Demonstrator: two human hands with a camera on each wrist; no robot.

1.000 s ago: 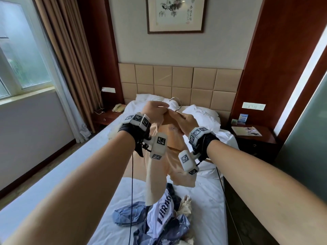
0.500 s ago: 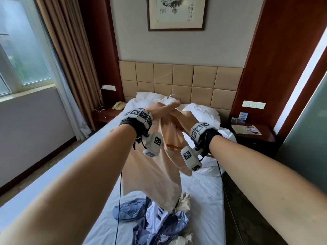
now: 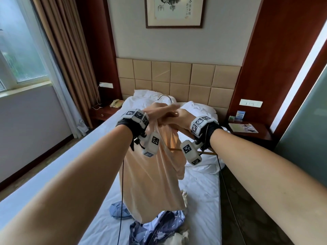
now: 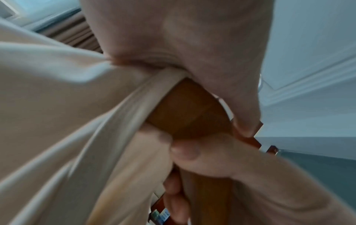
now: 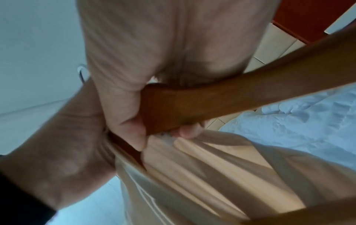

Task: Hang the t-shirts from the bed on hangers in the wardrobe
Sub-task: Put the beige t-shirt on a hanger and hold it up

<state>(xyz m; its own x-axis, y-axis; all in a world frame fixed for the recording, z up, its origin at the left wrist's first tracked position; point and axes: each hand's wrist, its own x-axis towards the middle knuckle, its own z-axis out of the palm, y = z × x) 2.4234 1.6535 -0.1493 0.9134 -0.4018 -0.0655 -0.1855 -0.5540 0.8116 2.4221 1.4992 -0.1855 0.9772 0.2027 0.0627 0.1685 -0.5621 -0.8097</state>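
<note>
While a heap of blue and white garments (image 3: 155, 227) lies nearest on the white bed (image 3: 203, 200) at 6 o'clock, a peach t-shirt (image 3: 150, 183) hangs above it from a wooden hanger (image 3: 206, 153). Beyond, the left hand (image 3: 159, 112) clenches the shirt's neckline at 11 o'clock and the right hand (image 3: 182, 118) grasps the hanger's arm at 1 o'clock, touching. Farthest, the metal hook (image 3: 165, 98) rises toward the padded headboard (image 3: 178, 76) at 12 o'clock.

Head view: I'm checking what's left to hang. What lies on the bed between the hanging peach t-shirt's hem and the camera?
A heap of clothes, blue and white, lies on the bed below the peach t-shirt; the head view shows it.
</note>
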